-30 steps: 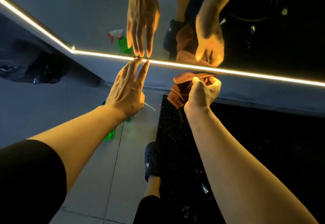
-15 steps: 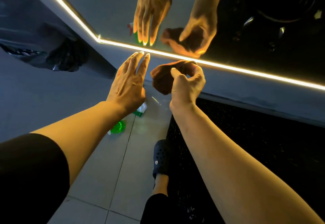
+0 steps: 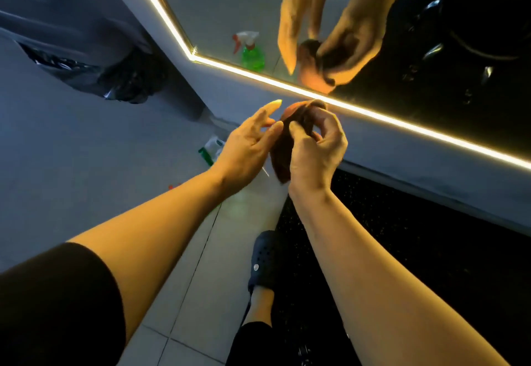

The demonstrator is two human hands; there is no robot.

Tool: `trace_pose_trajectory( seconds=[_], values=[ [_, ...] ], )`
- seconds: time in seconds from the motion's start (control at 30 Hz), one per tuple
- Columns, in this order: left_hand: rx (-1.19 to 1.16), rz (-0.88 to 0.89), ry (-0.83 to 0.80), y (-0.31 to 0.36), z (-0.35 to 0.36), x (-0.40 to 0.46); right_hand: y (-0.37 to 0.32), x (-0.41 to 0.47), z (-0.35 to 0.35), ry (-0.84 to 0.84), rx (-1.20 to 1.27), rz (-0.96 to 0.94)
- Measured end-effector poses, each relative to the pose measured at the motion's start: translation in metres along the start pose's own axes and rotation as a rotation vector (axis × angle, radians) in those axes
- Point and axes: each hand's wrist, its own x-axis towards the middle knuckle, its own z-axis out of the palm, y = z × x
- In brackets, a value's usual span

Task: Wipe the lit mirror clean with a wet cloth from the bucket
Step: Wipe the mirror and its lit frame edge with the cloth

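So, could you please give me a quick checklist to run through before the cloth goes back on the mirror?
1. Cloth in hand: ok, the right hand pinches it.
2. Left hand helping: ok, fingers straight against the cloth.
3. Cloth touching the mirror: not ok, it is bunched just below the lit edge.
4. Cloth still wet: cannot tell.
5. Bucket within reach: cannot tell, not in view.
6. Spray bottle clear of the feet: ok, on the floor to the left.

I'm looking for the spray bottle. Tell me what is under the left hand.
Under the left hand a green and white spray bottle lies on the floor tiles. Only one end shows; the hand and forearm cover the rest.
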Motion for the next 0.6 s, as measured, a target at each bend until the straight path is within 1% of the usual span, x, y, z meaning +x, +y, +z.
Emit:
trace_pose_trajectory(
  seconds=[0.03,0.07,0.1,0.13,0.2,0.23,0.3,0.33,0.37,0.4,0.43,0.47,0.5,0.53,0.57,0.6],
  values=[
    [-0.207,-0.078,-0.019,-0.001,0.009,-0.002,0.001,-0.003,-0.003,-0.122,0.022,0.028],
    [-0.318,-0.149,0.015,-0.001,0.016,-0.003,0.002,-0.006,-0.005,-0.234,0.043,0.084],
    [-0.362,-0.208,0.088,0.0,0.023,-0.006,0.001,-0.008,-0.008,-0.322,0.059,0.148],
    [-0.356,-0.249,0.195,-0.002,0.028,-0.007,0.001,-0.006,-0.011,-0.366,0.045,0.178],
    [-0.345,-0.301,0.406,-0.005,0.031,-0.007,0.0,0.004,-0.019,-0.353,-0.056,0.124],
    [-0.39,-0.311,0.509,-0.005,0.029,-0.004,0.0,0.011,-0.023,-0.319,-0.118,0.076],
    [-0.512,-0.319,0.692,0.0,0.024,0.013,0.0,0.024,-0.03,-0.232,-0.195,0.038],
    [-0.588,-0.313,0.733,0.007,0.025,0.024,0.0,0.03,-0.033,-0.192,-0.215,0.026],
    [-0.669,-0.304,0.723,0.017,0.032,0.034,-0.001,0.036,-0.037,-0.156,-0.226,0.014],
    [-0.742,-0.295,0.672,0.028,0.043,0.042,-0.002,0.04,-0.04,-0.13,-0.23,0.006],
    [-0.783,-0.302,0.585,0.037,0.058,0.045,-0.002,0.044,-0.043,-0.111,-0.23,-0.001],
    [-0.777,-0.322,0.483,0.04,0.075,0.046,-0.003,0.047,-0.046,-0.097,-0.229,-0.007],
    [-0.744,-0.359,0.415,0.043,0.088,0.044,-0.004,0.05,-0.049,-0.089,-0.238,-0.012],
    [-0.721,-0.39,0.396,0.042,0.095,0.044,-0.003,0.052,-0.051,-0.086,-0.24,-0.016],
    [-0.713,-0.405,0.442,0.039,0.095,0.045,-0.004,0.053,-0.053,-0.089,-0.241,-0.02],
    [-0.722,-0.41,0.536,0.036,0.089,0.049,-0.003,0.053,-0.054,-0.093,-0.236,-0.02]
  ],
)
